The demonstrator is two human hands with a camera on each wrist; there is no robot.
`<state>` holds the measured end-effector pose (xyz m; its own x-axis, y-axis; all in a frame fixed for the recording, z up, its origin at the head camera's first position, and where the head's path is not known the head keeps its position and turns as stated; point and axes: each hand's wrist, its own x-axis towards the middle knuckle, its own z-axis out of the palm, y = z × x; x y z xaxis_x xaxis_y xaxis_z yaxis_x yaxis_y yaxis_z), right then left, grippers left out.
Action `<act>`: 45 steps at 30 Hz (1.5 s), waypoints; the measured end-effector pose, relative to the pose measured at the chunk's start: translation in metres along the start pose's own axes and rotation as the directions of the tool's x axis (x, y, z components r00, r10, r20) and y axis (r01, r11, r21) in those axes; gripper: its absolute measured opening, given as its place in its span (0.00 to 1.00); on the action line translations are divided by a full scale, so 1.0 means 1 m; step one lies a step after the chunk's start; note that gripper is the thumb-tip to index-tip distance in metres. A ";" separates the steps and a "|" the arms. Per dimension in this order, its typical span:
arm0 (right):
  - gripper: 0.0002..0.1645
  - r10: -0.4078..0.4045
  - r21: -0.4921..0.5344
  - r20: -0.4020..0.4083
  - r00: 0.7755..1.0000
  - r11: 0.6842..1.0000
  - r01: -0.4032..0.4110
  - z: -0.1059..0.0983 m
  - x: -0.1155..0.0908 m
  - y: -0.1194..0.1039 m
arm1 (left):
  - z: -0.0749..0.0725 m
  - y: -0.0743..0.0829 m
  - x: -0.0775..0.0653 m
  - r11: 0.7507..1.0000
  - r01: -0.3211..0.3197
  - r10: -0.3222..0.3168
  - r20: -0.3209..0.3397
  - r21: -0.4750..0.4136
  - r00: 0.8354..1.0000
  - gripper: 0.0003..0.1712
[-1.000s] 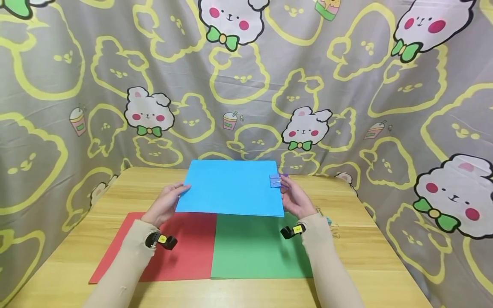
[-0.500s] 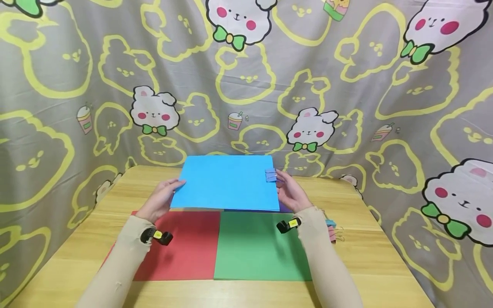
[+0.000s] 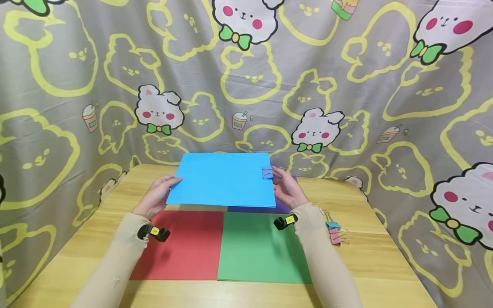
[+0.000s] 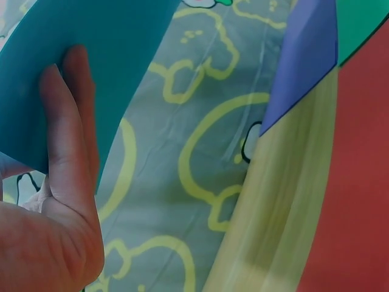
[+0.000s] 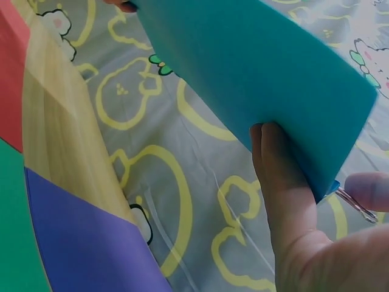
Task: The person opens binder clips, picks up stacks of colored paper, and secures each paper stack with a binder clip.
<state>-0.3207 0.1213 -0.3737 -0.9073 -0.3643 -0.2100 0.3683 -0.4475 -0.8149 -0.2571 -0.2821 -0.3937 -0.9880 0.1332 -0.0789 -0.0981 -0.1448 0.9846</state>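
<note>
A person's two bare hands hold a blue sheet of paper (image 3: 221, 179) in the air above a wooden table (image 3: 369, 265), one hand at each short end. The left hand (image 3: 155, 194) pinches the left edge, its thumb above and its fingers lying along the underside. The right hand (image 3: 288, 188) grips the right edge, fingers under the paper and thumb by the wire handle of a purple-blue binder clip (image 3: 267, 172) that bites that edge. The hands are well apart, with the paper spanning the space between them; its near edge shows more than one layer. Below, on the table, a red sheet (image 3: 188, 248) lies at the left and a green sheet (image 3: 262, 252) just beside it at the right. A purple sheet (image 3: 254, 209) lies behind the green one, partly hidden by the raised blue paper. To the right of the green sheet, near the right sleeve, a teal clip (image 3: 333, 225) and a pink clip (image 3: 335, 236) rest close together. A grey curtain with cartoon rabbits (image 3: 313, 128) hangs behind. The step in hand seems to be carrying the clipped blue paper; the next move would call for both hands travelling together, keeping it flat and the clip seated.
</note>
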 end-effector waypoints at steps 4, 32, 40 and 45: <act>0.16 0.017 0.013 -0.002 1.000 1.000 -0.017 0.002 0.007 0.001 | -0.005 0.002 0.001 1.000 0.006 -0.006 0.003 -0.004 1.000 0.23; 0.24 0.043 -0.037 -0.005 0.999 0.998 -0.043 0.019 0.049 0.018 | -0.037 0.004 0.017 0.982 0.065 -0.047 -0.105 0.178 0.993 0.42; 0.19 0.079 -0.058 -0.065 0.995 0.995 -0.083 0.027 0.062 0.035 | -0.053 -0.004 0.018 0.977 0.119 -0.093 -0.149 0.177 0.984 0.43; 0.20 0.076 -0.094 -0.069 0.995 0.992 -0.082 0.037 0.071 0.043 | -0.067 -0.008 0.018 0.977 0.139 -0.114 -0.154 0.161 0.981 0.45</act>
<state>-0.3621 0.0463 -0.4034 -0.8886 -0.3402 -0.3076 0.4207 -0.3375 -0.8421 -0.2820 -0.3442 -0.4130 -0.9769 -0.0040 -0.2137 -0.2137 0.0345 0.9763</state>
